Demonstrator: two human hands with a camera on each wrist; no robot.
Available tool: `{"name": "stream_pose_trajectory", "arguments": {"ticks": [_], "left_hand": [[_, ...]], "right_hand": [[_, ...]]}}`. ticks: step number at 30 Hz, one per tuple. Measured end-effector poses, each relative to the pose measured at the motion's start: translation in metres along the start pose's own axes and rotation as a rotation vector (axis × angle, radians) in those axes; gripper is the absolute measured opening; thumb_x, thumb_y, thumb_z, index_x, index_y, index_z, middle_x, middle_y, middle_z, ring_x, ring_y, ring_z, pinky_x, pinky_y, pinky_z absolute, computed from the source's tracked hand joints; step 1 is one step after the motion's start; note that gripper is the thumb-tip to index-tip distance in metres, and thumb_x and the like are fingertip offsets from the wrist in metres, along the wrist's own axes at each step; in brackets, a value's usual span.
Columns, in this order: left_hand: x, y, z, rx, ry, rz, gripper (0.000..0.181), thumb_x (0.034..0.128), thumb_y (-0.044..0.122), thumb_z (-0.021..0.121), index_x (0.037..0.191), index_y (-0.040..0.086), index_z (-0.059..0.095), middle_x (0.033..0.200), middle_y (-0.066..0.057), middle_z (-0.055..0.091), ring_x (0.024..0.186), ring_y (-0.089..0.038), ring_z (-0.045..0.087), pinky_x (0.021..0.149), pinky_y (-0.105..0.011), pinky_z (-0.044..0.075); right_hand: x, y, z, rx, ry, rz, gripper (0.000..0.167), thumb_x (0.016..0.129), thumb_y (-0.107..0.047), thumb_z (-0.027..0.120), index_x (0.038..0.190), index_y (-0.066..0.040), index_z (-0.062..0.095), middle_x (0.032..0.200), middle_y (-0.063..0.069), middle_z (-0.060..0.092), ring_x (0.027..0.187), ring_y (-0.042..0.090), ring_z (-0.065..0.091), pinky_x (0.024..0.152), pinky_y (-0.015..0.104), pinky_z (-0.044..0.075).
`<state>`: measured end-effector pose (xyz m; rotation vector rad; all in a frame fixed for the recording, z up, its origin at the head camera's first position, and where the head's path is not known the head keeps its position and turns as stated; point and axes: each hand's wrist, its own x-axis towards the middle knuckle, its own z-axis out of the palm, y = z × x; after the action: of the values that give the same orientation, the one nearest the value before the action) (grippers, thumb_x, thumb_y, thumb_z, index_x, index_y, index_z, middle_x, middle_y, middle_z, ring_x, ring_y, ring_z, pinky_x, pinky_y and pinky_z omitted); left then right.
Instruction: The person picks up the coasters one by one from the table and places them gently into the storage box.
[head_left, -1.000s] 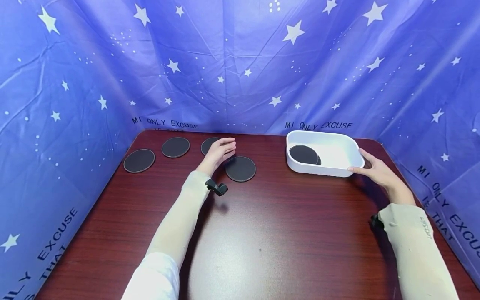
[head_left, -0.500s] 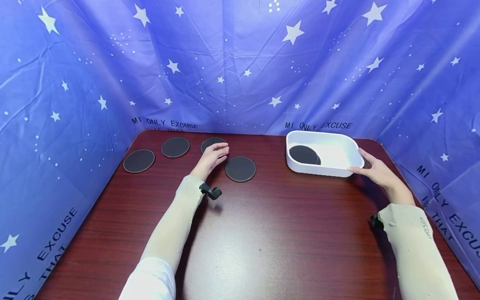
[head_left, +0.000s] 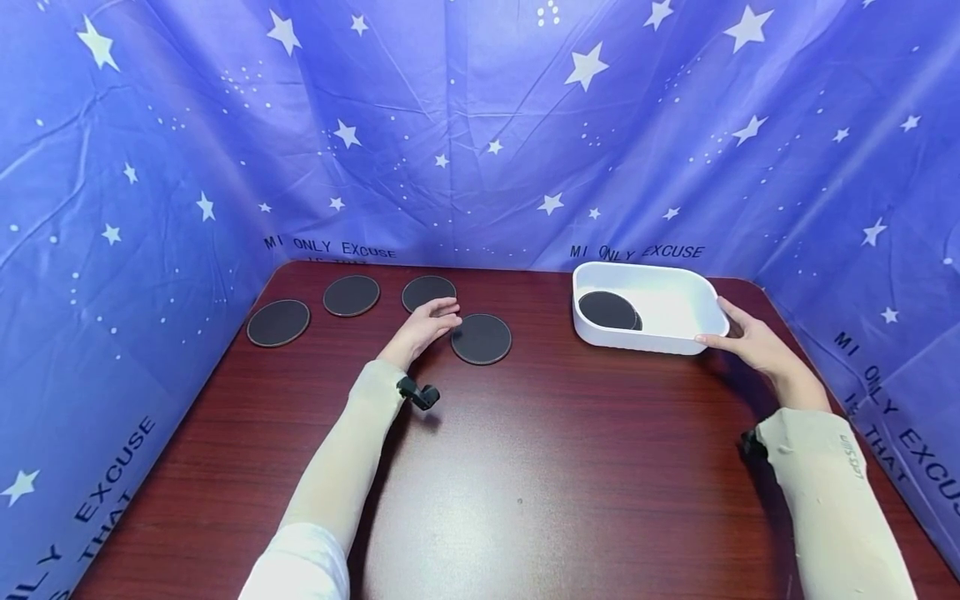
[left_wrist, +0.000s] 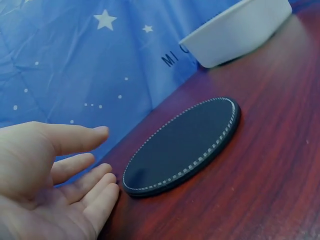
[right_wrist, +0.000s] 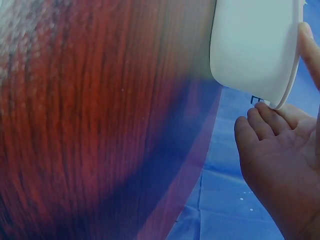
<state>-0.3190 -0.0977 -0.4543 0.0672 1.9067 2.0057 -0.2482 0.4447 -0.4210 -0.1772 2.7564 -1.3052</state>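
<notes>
My left hand [head_left: 420, 335] reaches in with its fingers loosely extended, holding nothing. Just beyond its fingertips lies a round black coaster [head_left: 483, 340]; the left wrist view shows pale stitching round the edge of this coaster [left_wrist: 182, 147], with the fingers close beside it. Behind the same hand, another black coaster [head_left: 427, 292] is partly covered by the fingers. At the right, a white oblong bin [head_left: 637, 340] has at least one black coaster [head_left: 606, 309] in its left end. My right hand [head_left: 761, 343] grips the bin's right end, thumb on the front wall and fingers round the corner.
Two more black coasters, one further back [head_left: 351, 296] and one at the far left [head_left: 278, 322], lie on the brown wooden table [head_left: 540, 467]. A blue star-printed curtain [head_left: 457, 192] hangs along the table's back and sides.
My left hand has drawn back to the left and slightly nearer, uncovering more of the rear coaster. The right hand and the bin have stayed put.
</notes>
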Motion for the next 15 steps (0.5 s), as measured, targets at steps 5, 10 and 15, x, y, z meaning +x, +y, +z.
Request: {"name": "stream_pose_trajectory", "arguments": {"ticks": [5, 10, 15], "left_hand": [[-0.003, -0.0014, -0.0014, 0.236, -0.046, 0.04, 0.073, 0.0921, 0.0, 0.064, 0.155, 0.0, 0.028, 0.16, -0.017, 0.034, 0.149, -0.031, 0.033, 0.123, -0.043, 0.031], [-0.0043, -0.0037, -0.0025, 0.36, -0.116, 0.064, 0.081, 0.0896, -0.001, 0.068, 0.157, 0.001, 0.023, 0.164, -0.015, 0.028, 0.152, -0.03, 0.027, 0.125, -0.041, 0.028], [-0.0074, -0.0029, 0.0009, 0.502, -0.179, 0.107, 0.09, 0.0867, 0.0, 0.072, 0.158, -0.001, 0.017, 0.166, -0.017, 0.02, 0.153, -0.035, 0.021, 0.126, -0.042, 0.025]], "right_hand": [[-0.0004, -0.0021, -0.0005, 0.003, -0.007, 0.014, 0.092, 0.096, -0.017, 0.066, 0.158, -0.001, 0.0, 0.161, 0.034, 0.012, 0.134, 0.005, 0.041, 0.083, -0.005, 0.036], [-0.001, -0.0035, -0.0016, -0.049, -0.012, 0.059, 0.095, 0.096, -0.023, 0.066, 0.158, -0.003, -0.002, 0.162, 0.031, 0.009, 0.144, 0.036, 0.03, 0.082, -0.006, 0.032], [-0.001, -0.0047, -0.0018, -0.057, -0.011, 0.063, 0.096, 0.096, -0.024, 0.067, 0.158, -0.003, -0.002, 0.161, 0.032, 0.01, 0.144, 0.041, 0.028, 0.082, -0.007, 0.031]]}}
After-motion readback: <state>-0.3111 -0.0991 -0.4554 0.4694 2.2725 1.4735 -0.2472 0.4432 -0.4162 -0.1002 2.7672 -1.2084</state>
